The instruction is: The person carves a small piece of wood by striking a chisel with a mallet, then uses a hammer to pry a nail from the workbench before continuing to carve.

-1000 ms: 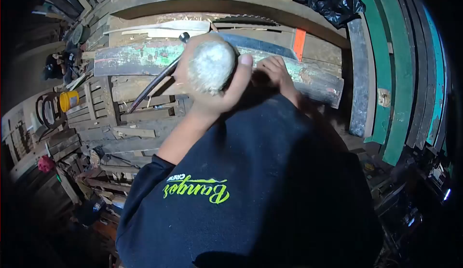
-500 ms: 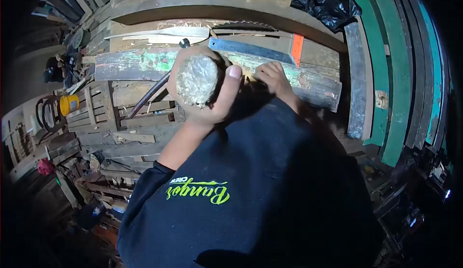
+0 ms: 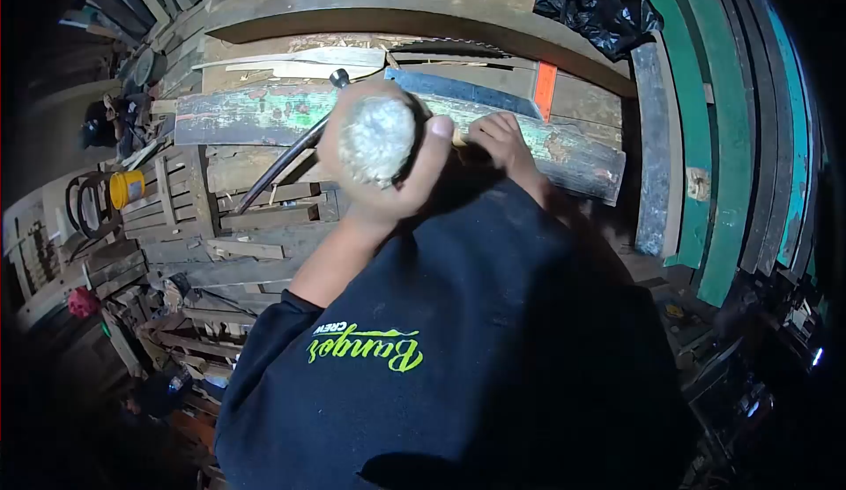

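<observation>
My left hand (image 3: 366,159) is raised close to the camera. Its fingers wrap round a thick cylinder (image 3: 377,142) with a pale, frayed round end facing up; the rest of it is hidden. Farther right, my right hand (image 3: 502,142) rests at the plank (image 3: 247,120) of worn, green-flecked wood. Its fingers are curled, and a small yellowish bit shows beside them; what they hold is mostly hidden. Behind my left hand a dark metal rod (image 3: 278,171) with a knobbed end slants across the plank. A try square with blue blade and orange stock (image 3: 545,91) lies just beyond my right hand.
A long beam (image 3: 414,14) crosses behind the plank, with a toothed saw blade (image 3: 458,45) in front of it. At the back right sits a black plastic bag (image 3: 604,10). Green boards (image 3: 731,137) stand right; a yellow bucket (image 3: 128,189) is left, near another person (image 3: 119,124).
My left hand and the cylinder have shifted slightly right. My right hand stays almost in place. The rod and try square look unmoved.
</observation>
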The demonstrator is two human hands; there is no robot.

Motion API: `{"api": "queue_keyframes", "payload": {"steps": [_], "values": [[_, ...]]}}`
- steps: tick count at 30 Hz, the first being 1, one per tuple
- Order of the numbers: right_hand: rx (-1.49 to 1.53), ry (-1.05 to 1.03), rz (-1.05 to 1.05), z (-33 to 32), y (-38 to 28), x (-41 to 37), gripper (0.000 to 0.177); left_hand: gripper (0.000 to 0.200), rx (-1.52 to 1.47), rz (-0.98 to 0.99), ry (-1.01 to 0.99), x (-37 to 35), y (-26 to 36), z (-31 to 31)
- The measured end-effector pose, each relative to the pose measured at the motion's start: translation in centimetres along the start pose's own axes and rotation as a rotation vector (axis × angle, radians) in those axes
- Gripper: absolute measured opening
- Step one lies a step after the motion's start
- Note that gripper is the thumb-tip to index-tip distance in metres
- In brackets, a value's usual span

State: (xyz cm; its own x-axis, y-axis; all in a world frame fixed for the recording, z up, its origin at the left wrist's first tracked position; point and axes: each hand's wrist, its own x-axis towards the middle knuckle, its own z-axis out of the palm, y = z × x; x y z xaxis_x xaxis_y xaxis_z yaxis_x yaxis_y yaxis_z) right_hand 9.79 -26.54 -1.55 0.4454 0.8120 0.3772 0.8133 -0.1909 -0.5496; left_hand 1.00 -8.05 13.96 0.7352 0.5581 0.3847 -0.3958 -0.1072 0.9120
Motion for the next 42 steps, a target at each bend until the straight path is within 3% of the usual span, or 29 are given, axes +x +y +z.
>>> {"api": "queue_keyframes", "payload": {"steps": [2,4,7,9,11,13,14,15,17,18,19,21,22,25,27,29,30,33,35,38,41,42], "values": [[-0.009,0.002,0.031,-0.3,-0.2,0.1,0.034,0.025,-0.094,-0.064,0.029,-0.2,-0.2,-0.2],[0.04,0.007,0.037,-0.1,0.0,0.0,0.032,0.028,0.324,0.293,-0.091,0.5,-1.2,0.3],[0.027,0.003,0.049,0.8,0.6,-0.5,0.032,0.032,0.372,0.244,-0.161,0.8,-0.4,-0.2],[-0.026,-0.011,0.001,0.9,0.9,-0.6,0.03,0.029,-0.053,-0.051,0.012,-0.4,0.6,0.1],[-0.003,-0.018,0.017,0.5,0.5,-0.4,0.028,0.023,-0.095,-0.042,0.025,-0.2,0.5,0.2],[0.07,-0.053,0.083,-0.4,-0.7,0.3,0.027,0.025,0.285,0.276,-0.096,1.2,-0.2,0.7],[0.063,-0.028,0.094,-0.1,-0.4,0.1,0.028,0.026,0.28,0.219,-0.079,1.3,-0.4,0.7],[0.059,-0.007,0.113,0.3,0.0,-0.3,0.029,0.026,0.214,0.028,-0.049,0.9,-0.1,0.6],[0.001,-0.012,0.061,0.5,0.9,-0.3,0.031,0.027,0.101,0.023,-0.012,0.3,0.1,-0.3],[-0.002,-0.006,0.045,0.4,0.9,-0.3,0.031,0.032,-0.115,-0.161,0.028,-0.3,0.3,-0.5],[0.008,-0.009,0.034,0.5,0.4,-0.6,0.032,0.032,-0.11,-0.18,0.03,-0.4,-0.1,-0.2],[0.074,0.022,0.082,0.1,-0.1,0.0,0.029,0.036,0.284,0.219,-0.102,0.4,-1.4,0.6],[0.067,0.026,0.059,0.5,0.3,0.0,0.029,0.035,0.298,0.229,-0.117,0.8,-1.3,0.4],[0.023,0.025,0.022,0.4,0.1,-0.2,0.029,0.03,0.276,0.173,-0.133,0.8,-0.5,-0.5],[-0.003,0.024,0.016,-0.1,-0.2,0.0,0.03,0.025,-0.09,-0.041,0.01,-0.1,0.1,-0.3],[0.061,-0.04,0.088,-0.6,-0.8,0.3,0.029,0.027,0.334,0.29,-0.125,0.9,-0.5,0.2],[0.092,0.022,0.066,-0.2,-0.6,0.2,0.029,0.028,0.239,0.182,-0.071,0.7,-0.4,0.5],[0.03,0.048,0.002,0.5,0.3,0.1,0.029,0.029,0.267,0.195,-0.13,1.1,0.1,-0.3],[-0.014,0.044,-0.01,0.0,0.2,0.1,0.03,0.031,0.074,0.131,-0.025,0.5,0.7,-0.3],[0.119,0.017,0.09,0.4,0.6,-0.4,0.035,0.033,0.268,0.235,-0.113,0.5,-1.2,0.4],[0.0,0.011,0.02,0.6,0.4,-0.2,0.032,0.032,0.32,0.213,-0.164,0.8,-0.3,-0.7],[-0.004,0.015,0.022,0.4,0.6,0.1,0.032,0.031,0.13,0.033,-0.066,0.1,0.0,-0.7]]}}
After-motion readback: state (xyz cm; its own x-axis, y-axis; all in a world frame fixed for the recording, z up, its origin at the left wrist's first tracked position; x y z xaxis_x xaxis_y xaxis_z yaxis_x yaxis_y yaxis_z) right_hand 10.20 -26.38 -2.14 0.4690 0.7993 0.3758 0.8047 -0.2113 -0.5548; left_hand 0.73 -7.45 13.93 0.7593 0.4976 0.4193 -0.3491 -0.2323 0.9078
